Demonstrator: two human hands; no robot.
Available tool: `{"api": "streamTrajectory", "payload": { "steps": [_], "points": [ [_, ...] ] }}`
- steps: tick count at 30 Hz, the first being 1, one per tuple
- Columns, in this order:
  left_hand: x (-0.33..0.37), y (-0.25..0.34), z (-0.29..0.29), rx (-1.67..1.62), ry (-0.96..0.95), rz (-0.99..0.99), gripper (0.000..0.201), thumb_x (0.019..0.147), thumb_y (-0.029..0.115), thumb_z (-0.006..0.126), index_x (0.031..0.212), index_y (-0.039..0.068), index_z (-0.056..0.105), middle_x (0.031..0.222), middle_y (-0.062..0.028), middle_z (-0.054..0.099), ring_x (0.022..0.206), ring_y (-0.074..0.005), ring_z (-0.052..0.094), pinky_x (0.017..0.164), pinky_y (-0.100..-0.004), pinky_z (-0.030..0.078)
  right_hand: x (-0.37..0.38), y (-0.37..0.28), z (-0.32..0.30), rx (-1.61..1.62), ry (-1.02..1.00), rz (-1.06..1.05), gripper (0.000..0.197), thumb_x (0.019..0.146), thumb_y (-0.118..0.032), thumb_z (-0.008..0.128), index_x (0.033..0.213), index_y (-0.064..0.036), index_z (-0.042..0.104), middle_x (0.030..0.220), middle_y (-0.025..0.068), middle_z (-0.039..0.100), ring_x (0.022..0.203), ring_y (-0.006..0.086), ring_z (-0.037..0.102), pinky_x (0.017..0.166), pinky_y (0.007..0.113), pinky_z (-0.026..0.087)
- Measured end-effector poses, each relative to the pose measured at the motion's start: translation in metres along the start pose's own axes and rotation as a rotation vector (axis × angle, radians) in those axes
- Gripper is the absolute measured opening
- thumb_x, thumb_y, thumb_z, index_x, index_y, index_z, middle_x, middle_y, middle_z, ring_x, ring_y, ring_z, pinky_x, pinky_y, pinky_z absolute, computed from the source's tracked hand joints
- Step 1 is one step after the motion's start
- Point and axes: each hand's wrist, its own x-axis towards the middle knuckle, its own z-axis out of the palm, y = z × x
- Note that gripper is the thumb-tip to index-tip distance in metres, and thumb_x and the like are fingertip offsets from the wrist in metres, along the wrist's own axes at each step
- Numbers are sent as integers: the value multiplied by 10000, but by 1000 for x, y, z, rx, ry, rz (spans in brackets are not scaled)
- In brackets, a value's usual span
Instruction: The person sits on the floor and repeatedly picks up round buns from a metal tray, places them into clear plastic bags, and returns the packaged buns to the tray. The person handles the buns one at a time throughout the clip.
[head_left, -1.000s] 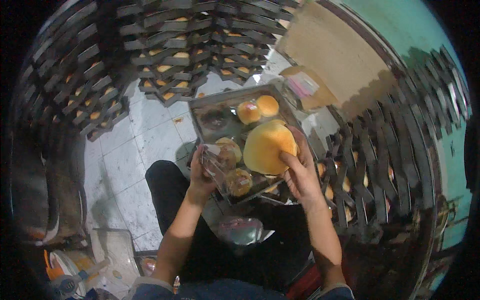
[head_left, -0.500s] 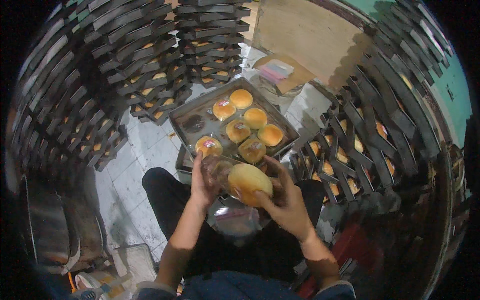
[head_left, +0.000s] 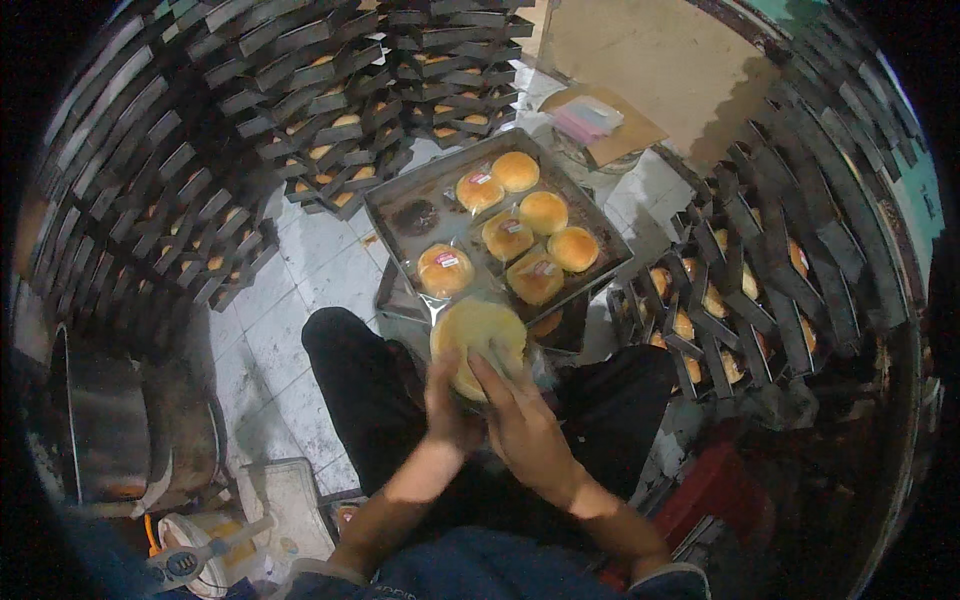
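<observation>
A round pale yellow bun (head_left: 478,325) is held between my two hands above my lap, with clear plastic wrap around it. My left hand (head_left: 452,400) is closed against the bun's near left side. On the near right, my right hand (head_left: 525,425) presses its fingers over the bun's lower face. Just beyond is a dark metal tray (head_left: 400,235) with several golden buns in it. Some wear clear bags with small labels, such as the wrapped bun (head_left: 445,270) nearest my hands; a plain bun (head_left: 515,172) lies at the far side.
Tall stacks of dark trays (head_left: 330,95) holding buns rise at left and back. More stacked trays (head_left: 760,270) stand at right. A pink and white packet (head_left: 588,118) lies on brown cardboard (head_left: 630,140) beyond the tray. A large metal pot (head_left: 110,430) stands at lower left.
Earlier my left hand held crumpled clear plastic beside the bun in my right hand. Now both hands grip the bun, with plastic around it. The view has shifted slightly.
</observation>
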Motion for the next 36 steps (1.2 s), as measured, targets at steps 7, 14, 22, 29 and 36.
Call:
{"api": "streamTrajectory", "payload": {
  "steps": [7,14,22,29,36],
  "points": [
    [19,35,-17,-34,79,107,631,947,500,532,1402,71,454,1307,-146,575,1206,-294,561,1019,-442,465,7,-14,17,-21,-192,-1,564,889,-56,572,1434,-105,438,1302,202,569,1199,421,542,947,534,478],
    [34,63,-42,-202,-78,216,702,940,567,527,1431,79,410,1369,-141,532,1217,-327,551,969,-478,485,-4,-22,30,249,-298,226,386,911,-114,606,1284,-48,530,789,196,637,701,362,647,664,473,521],
    [23,59,-48,1,-11,256,736,951,568,491,1458,46,381,1426,-171,493,1276,-317,526,1075,-471,425,1,-18,49,89,-261,113,346,857,-86,685,1194,-54,614,831,148,678,738,316,678,647,418,530],
    [33,58,-65,-142,12,213,676,936,548,495,1417,75,450,1404,-185,505,1255,-332,535,1013,-483,470,15,-32,36,88,-606,96,263,864,-165,683,1084,-43,605,837,140,687,749,317,687,632,408,547],
    [31,93,-99,-352,-23,129,641,896,575,529,1351,123,521,1414,-214,483,1274,-385,492,994,-509,468,15,11,0,-87,-1058,273,403,814,-166,728,1175,-38,602,1022,152,684,922,305,676,815,401,535]
  ]
}}
